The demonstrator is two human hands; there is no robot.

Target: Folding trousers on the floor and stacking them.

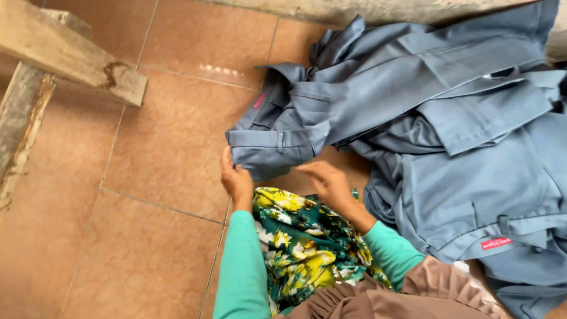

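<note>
A heap of grey-blue trousers fills the right half of the frame, lying on the brown tiled floor; one pair's waistband juts toward the centre, a small red tag shows on another at the lower right; a rough wooden bench slants across the upper left, well apart from the cloth; a concrete edge runs along the top. The left hand, in a teal sleeve, reaches up from the bottom centre, its grip closed on the waistband's left corner; the right hand lies just beside, under the waistband's lower edge, blurred, so I cannot tell whether its grip is together or apart. A green and yellow flowered cloth lies between the forearms; the heap is cut off at the right edge.
</note>
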